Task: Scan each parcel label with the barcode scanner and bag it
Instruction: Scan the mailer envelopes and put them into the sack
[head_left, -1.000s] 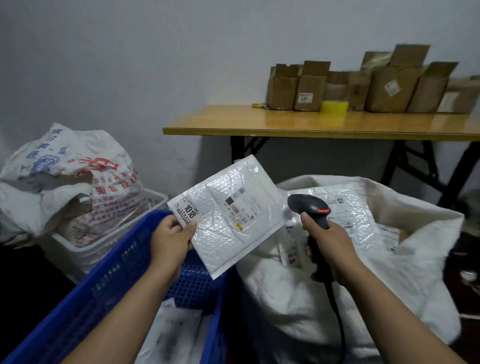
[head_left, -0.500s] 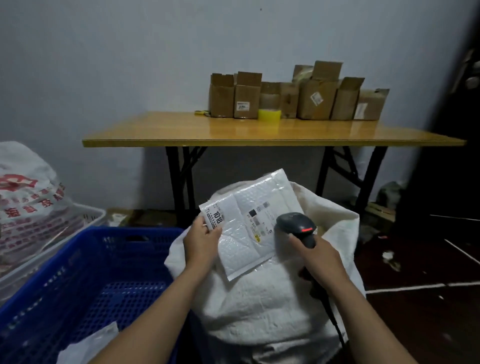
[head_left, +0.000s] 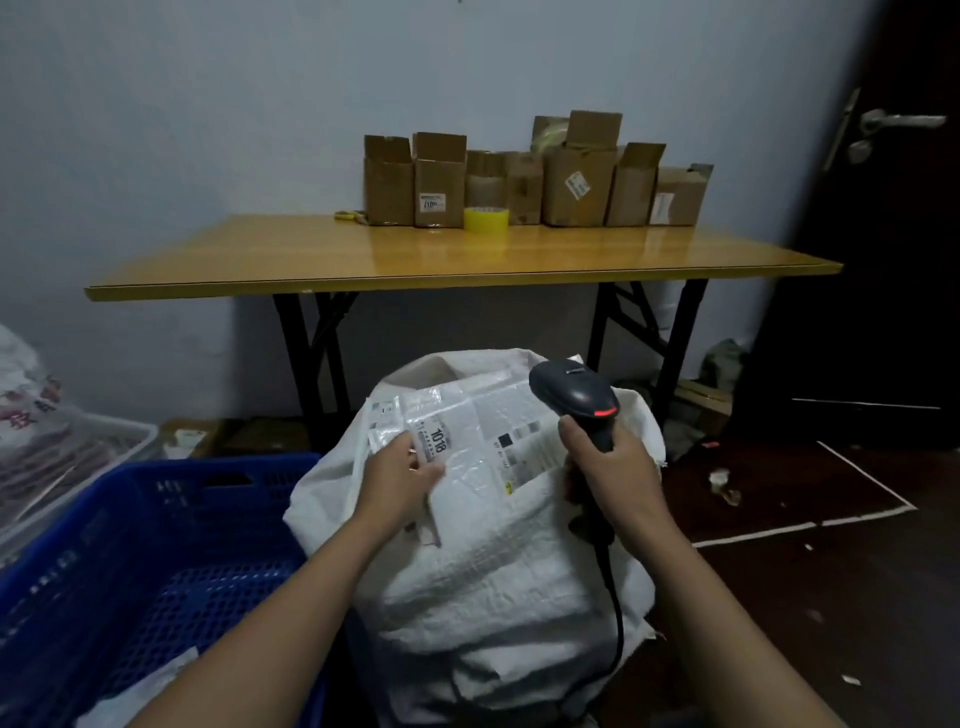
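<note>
Left hand: thumb on top, fingers beneath, pinching the near left corner of the parcel, a white bubble mailer, label up, "1018" readable. The parcel lies tilted across the open mouth of the white woven sack, its lower edge behind the sack's front wall.

Right hand: wrapped round the grip of the barcode scanner. The scanner head is up over the parcel's far right corner, a red strip shows on its back and the cord trails down the sack's side.

Progress, my reading: this parcel looks to be at the bagging step, half into the sack and not yet released. Nothing here confirms that the scan registered.

Containers:
- Sack: bulging and full-looking. A bit of printed label shows at the left under my parcel, and I can't tell whether it belongs to another mailer.
- Blue crate, on my left and just beside the sack: mostly bare mesh, with one pale parcel at the near end. I judge little is left to scan.
- Clear tub, far left: holds printed bags.
- Bench beyond: a row of opened cardboard boxes with a yellow tape roll in front.
</note>
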